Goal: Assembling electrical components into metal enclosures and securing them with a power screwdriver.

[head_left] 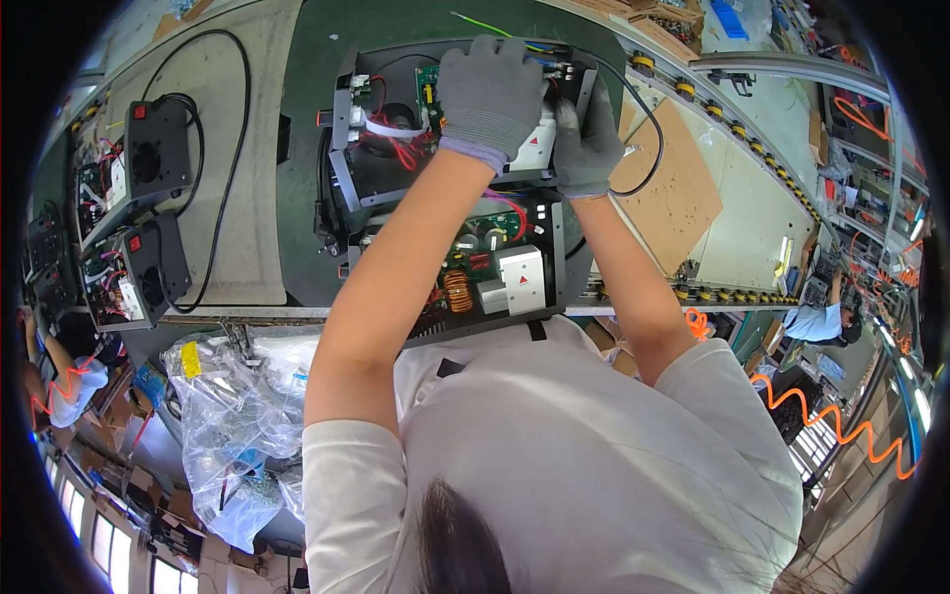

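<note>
My left hand (pixel 487 99), in a grey glove, reaches over an open black metal case (pixel 371 178) on the dark green mat. Its fingers curl down near the far side of the case, and what they touch is hidden. At the right end of the same case, my right hand (pixel 588 148), also gloved, is closed beside the wires and the side wall. Its thumb rises near the wire ends, but I cannot make out what it grips. Inside lie a circuit board (pixel 427 89), red wires (pixel 404 150) and a white block with a red triangle (pixel 535 144).
A second open case (pixel 435 329) with a copper coil (pixel 456 292) stands nearer to me. Two more black cases (pixel 158 148) with cables sit at the left. Right of the mat lies a cardboard sheet (pixel 673 188), beside a roller track (pixel 737 129). A black cable (pixel 657 129) loops there.
</note>
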Demonstrator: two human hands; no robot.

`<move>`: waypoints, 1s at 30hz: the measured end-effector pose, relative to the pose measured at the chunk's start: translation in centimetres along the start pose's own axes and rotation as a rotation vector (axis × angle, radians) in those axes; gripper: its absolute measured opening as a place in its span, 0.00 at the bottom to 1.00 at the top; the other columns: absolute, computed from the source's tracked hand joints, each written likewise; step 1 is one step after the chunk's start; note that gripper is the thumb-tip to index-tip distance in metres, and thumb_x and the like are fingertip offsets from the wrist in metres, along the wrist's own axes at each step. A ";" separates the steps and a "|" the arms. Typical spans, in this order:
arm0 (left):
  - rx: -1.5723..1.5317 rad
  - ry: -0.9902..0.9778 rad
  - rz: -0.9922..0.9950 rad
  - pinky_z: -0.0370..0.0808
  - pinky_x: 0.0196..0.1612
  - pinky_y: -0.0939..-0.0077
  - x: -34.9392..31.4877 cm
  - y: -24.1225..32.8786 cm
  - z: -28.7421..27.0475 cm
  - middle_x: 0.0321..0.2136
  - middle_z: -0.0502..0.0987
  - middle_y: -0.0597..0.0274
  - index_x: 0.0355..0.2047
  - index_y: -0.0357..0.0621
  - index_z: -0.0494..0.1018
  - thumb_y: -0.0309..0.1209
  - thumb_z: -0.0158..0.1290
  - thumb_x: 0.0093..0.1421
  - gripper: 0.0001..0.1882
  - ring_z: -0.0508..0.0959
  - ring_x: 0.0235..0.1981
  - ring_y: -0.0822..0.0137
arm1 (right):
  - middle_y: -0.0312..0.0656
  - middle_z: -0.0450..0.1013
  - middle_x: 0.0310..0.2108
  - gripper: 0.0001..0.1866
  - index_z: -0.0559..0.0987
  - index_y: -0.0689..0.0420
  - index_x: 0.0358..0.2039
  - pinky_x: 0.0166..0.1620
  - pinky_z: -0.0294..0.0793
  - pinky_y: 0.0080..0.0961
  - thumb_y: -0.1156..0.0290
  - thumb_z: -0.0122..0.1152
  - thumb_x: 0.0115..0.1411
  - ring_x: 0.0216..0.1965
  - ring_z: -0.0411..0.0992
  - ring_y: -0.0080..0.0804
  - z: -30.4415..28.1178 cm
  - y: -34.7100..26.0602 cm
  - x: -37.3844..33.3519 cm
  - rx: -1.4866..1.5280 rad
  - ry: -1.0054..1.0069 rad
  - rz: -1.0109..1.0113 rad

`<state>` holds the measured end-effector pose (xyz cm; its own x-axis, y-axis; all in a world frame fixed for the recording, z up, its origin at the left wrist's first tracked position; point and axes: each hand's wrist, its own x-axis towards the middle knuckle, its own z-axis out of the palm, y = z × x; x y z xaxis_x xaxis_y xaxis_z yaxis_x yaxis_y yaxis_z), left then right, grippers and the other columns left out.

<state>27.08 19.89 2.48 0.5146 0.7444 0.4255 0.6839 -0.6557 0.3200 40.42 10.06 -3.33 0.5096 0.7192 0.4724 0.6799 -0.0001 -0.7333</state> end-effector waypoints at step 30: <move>-0.352 -0.374 0.089 0.72 0.52 0.57 2.6 -6.7 1.9 0.44 0.79 0.64 0.43 0.65 0.82 0.33 0.60 0.52 0.16 0.75 0.48 0.54 | 0.51 0.79 0.35 0.27 0.67 0.54 0.60 0.43 0.76 0.48 0.62 0.55 0.60 0.40 0.78 0.54 0.9 -4.9 6.4 -0.639 -0.539 0.437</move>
<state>24.84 26.44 -0.11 0.7564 0.6358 0.1535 0.4464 -0.6734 0.5893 39.87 15.25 2.86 0.5836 0.7900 -0.1880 0.7281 -0.6116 -0.3096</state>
